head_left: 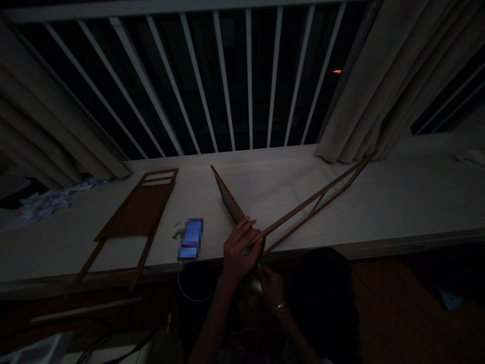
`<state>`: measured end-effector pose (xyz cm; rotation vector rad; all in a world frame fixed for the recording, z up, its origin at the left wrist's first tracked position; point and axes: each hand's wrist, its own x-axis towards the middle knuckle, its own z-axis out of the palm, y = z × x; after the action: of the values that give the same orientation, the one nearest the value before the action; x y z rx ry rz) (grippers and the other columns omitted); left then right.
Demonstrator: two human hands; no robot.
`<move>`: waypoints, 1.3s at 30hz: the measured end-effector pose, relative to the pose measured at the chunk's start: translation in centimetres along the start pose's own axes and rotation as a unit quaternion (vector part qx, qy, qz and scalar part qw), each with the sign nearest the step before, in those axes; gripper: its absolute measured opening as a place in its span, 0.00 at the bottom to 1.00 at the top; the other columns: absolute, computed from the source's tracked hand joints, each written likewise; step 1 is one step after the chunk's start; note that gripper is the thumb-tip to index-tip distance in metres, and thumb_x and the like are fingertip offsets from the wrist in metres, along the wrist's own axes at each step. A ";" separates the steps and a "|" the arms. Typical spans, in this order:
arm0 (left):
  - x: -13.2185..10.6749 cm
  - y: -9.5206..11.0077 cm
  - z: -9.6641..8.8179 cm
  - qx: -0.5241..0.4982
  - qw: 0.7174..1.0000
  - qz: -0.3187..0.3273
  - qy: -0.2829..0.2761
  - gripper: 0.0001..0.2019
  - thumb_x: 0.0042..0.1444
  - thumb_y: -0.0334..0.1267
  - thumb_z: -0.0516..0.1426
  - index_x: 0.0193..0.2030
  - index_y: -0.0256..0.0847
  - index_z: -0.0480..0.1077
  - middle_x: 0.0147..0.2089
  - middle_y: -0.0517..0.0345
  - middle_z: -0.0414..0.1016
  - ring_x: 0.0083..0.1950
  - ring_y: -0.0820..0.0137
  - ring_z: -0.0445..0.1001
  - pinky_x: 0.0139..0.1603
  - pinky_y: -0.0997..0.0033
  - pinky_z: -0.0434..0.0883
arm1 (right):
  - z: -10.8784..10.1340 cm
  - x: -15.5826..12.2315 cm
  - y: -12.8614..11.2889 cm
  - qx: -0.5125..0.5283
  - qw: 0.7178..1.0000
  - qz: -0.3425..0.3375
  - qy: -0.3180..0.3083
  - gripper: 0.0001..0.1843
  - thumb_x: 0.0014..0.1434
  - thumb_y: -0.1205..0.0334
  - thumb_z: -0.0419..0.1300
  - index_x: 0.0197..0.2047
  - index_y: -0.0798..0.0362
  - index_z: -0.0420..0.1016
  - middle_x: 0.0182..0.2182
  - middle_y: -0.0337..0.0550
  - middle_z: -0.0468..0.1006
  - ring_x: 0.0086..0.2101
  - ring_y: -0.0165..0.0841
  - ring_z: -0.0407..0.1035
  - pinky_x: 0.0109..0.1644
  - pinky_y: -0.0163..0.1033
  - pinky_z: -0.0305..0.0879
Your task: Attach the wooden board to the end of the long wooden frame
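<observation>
A wooden frame with long slender rails (303,206) and a flat wooden panel (229,198) stands on edge on the pale ledge (280,187). My left hand (240,247) is wrapped round the corner where rails and panel meet, close to the ledge's front edge. Just below that corner, my right hand (272,285) has its fingers pinched together by the underside of the wood. Something small and shiny shows at its fingertips, too dark to name. A bracelet circles the right wrist.
A second wooden piece (138,210), slatted at one end, lies left and overhangs the ledge. A lit phone (191,240) with a white cable (181,283) rests beside small metal bits (177,232). White bars (249,76) and curtains (359,86) stand behind. Crumpled cloth (49,202) lies far left.
</observation>
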<state>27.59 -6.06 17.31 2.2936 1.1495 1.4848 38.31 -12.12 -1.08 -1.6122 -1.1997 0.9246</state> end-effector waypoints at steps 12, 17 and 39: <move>-0.1 -0.1 0.1 -0.001 1.000 0.000 0.002 0.09 0.50 0.30 0.55 0.39 0.38 0.70 0.49 0.50 0.70 0.56 0.62 0.63 0.53 0.56 0.66 | 1.4 0.5 -0.2 0.344 0.915 0.208 -0.014 0.22 0.33 0.45 0.66 0.25 0.56 0.74 0.20 0.44 0.76 0.23 0.35 0.70 0.26 0.38 0.66; 0.0 0.0 0.1 -0.003 1.000 -0.002 0.002 0.09 0.50 0.30 0.55 0.39 0.39 0.70 0.49 0.51 0.70 0.56 0.62 0.63 0.53 0.56 0.66 | 1.5 0.4 0.1 0.423 0.873 0.243 -0.020 0.21 0.35 0.47 0.66 0.26 0.57 0.74 0.25 0.49 0.78 0.28 0.40 0.73 0.32 0.43 0.69; -0.1 -0.1 0.1 -0.005 1.000 -0.003 -0.003 0.08 0.51 0.31 0.54 0.39 0.39 0.70 0.49 0.49 0.70 0.56 0.61 0.63 0.53 0.55 0.66 | 0.4 0.8 0.4 0.227 0.967 0.093 0.074 0.22 0.42 0.50 0.62 0.37 0.53 0.64 0.26 0.40 0.76 0.28 0.34 0.71 0.32 0.37 0.64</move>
<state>27.60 -6.02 17.17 2.2841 1.1445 1.4782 38.22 -11.35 -1.62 -1.4024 -0.6770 1.0854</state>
